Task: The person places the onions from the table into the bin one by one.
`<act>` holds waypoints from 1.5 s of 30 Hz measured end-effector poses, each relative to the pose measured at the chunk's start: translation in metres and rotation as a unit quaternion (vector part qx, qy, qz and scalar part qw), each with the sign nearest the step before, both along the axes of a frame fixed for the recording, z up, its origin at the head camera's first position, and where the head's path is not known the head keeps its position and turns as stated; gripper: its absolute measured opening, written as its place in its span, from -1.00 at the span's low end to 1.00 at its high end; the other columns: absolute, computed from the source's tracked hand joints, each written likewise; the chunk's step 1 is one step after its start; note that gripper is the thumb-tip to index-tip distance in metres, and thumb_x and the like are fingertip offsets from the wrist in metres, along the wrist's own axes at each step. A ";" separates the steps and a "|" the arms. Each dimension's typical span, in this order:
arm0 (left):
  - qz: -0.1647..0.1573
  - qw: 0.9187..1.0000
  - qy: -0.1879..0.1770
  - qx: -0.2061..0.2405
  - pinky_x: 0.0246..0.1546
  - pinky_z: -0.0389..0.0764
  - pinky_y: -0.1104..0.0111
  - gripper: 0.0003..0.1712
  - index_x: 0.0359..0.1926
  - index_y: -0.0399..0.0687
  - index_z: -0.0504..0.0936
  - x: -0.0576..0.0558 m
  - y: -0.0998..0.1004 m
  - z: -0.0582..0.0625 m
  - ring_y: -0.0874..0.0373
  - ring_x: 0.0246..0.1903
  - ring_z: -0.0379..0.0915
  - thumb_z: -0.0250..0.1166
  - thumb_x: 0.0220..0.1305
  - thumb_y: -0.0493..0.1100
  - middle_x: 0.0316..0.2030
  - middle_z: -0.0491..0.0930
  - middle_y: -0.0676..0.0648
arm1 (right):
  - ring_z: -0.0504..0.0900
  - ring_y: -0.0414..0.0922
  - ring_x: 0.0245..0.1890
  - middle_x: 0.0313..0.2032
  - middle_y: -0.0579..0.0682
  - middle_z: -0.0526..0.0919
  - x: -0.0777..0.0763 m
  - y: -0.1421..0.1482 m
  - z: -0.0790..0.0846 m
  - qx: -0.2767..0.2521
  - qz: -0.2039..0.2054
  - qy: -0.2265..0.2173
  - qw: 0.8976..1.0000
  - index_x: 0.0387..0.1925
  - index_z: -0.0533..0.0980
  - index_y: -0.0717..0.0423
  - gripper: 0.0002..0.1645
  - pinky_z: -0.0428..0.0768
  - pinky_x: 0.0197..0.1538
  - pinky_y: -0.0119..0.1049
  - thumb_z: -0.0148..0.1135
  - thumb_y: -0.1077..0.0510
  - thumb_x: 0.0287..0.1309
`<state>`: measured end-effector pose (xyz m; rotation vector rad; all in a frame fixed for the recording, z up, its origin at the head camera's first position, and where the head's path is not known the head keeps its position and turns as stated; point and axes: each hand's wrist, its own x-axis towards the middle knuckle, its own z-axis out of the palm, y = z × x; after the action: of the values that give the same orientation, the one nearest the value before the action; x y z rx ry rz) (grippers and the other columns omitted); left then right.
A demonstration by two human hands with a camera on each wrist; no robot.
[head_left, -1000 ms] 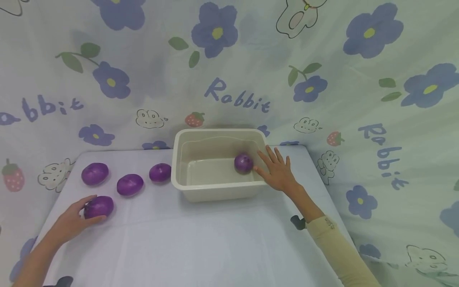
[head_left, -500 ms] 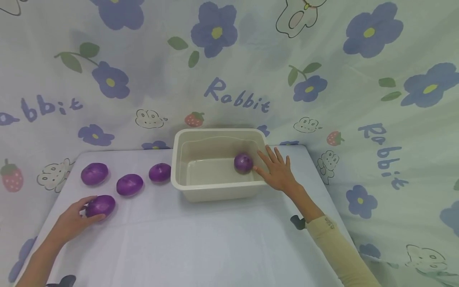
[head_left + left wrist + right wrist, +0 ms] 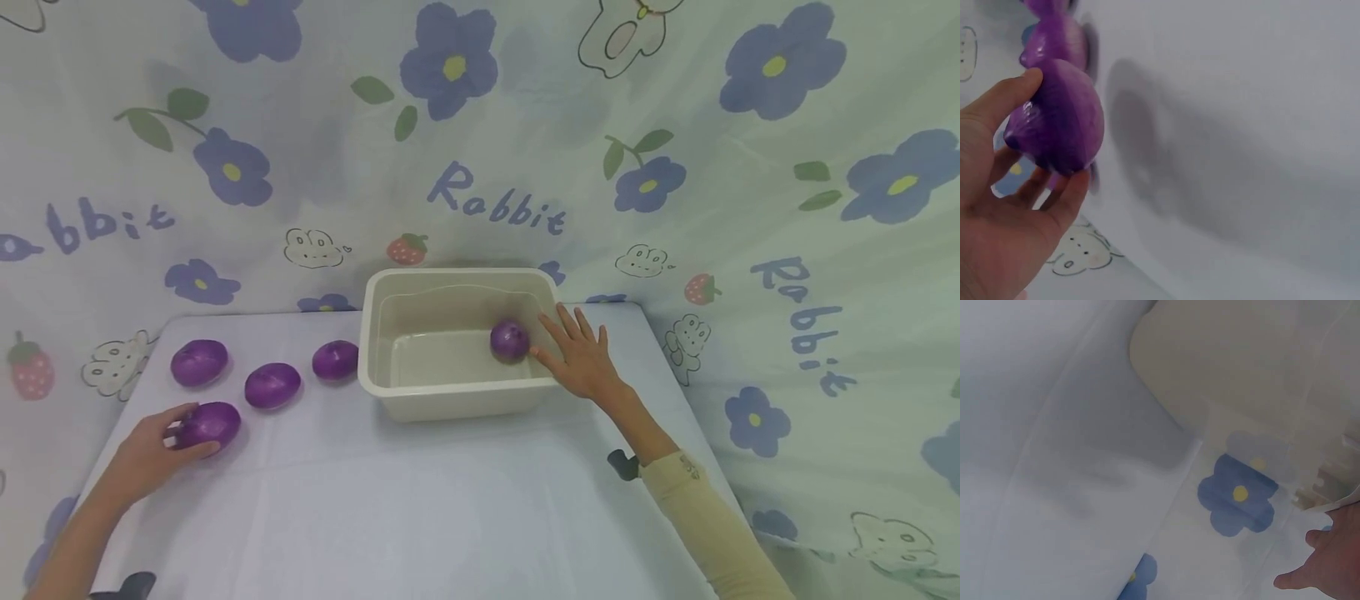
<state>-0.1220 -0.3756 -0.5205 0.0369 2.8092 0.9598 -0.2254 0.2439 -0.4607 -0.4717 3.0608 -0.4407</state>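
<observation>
My left hand [image 3: 150,450] grips a shiny purple onion [image 3: 210,425] at the left of the table, thumb on one side and fingertips on the other. In the left wrist view the onion [image 3: 1063,119] shows its pointed tip towards the palm, and its shadow falls apart from it on the cloth. My right hand [image 3: 581,358] rests at the right rim of a cream plastic basin [image 3: 457,392], fingers spread and straight. Inside that basin, near its right end, lies another onion [image 3: 510,341]. The right wrist view shows part of the hand [image 3: 1335,556] beside the basin's outer wall [image 3: 1241,362].
Three more onions lie on the white-covered table [image 3: 420,517]: one at the far left [image 3: 199,363], a second onion [image 3: 272,386] nearer the middle, and a third onion [image 3: 335,361] against the basin's left side. A flower-and-rabbit printed cloth [image 3: 315,150] hangs behind and beside the table.
My left hand has lifted the onion slightly and shifted it a little away from me. The right hand, the basin and the other onions have stayed put.
</observation>
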 end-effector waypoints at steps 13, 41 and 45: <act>-0.007 0.997 0.071 -0.004 -0.15 0.50 -0.36 -0.03 0.37 -0.60 0.14 -0.009 0.035 0.069 -0.68 0.00 0.29 0.45 0.24 -0.06 0.16 0.20 -0.72 | -0.23 0.20 0.53 0.57 0.09 -0.12 -0.001 0.001 0.000 0.000 0.000 0.005 1.000 0.55 0.12 -0.10 -0.16 -0.27 0.33 0.50 -0.11 -0.38 0.41; -0.167 0.975 0.116 0.085 0.13 0.53 -0.05 -0.05 0.44 -0.27 0.27 -0.126 0.188 0.178 -0.20 0.18 0.37 0.53 0.14 -0.08 0.29 0.37 -0.30 | -0.25 0.21 0.53 0.57 0.07 -0.16 0.000 0.000 0.002 0.004 -0.003 -0.007 1.000 0.56 0.08 -0.15 -0.11 -0.31 0.34 0.48 -0.20 -0.45 0.39; -0.199 0.969 0.120 0.091 0.14 0.53 -0.02 -0.07 0.43 -0.28 0.28 -0.147 0.214 0.180 -0.20 0.17 0.39 0.53 0.14 -0.13 0.29 0.38 -0.31 | -0.26 0.19 0.53 0.57 0.06 -0.16 0.000 0.000 0.001 0.005 -0.003 -0.007 1.000 0.56 0.08 -0.15 -0.11 -0.31 0.34 0.48 -0.22 -0.46 0.38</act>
<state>-0.2689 -0.1618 -0.3408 0.7551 2.7426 1.1655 -0.2255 0.2439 -0.4596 -0.4585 3.0496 -0.4274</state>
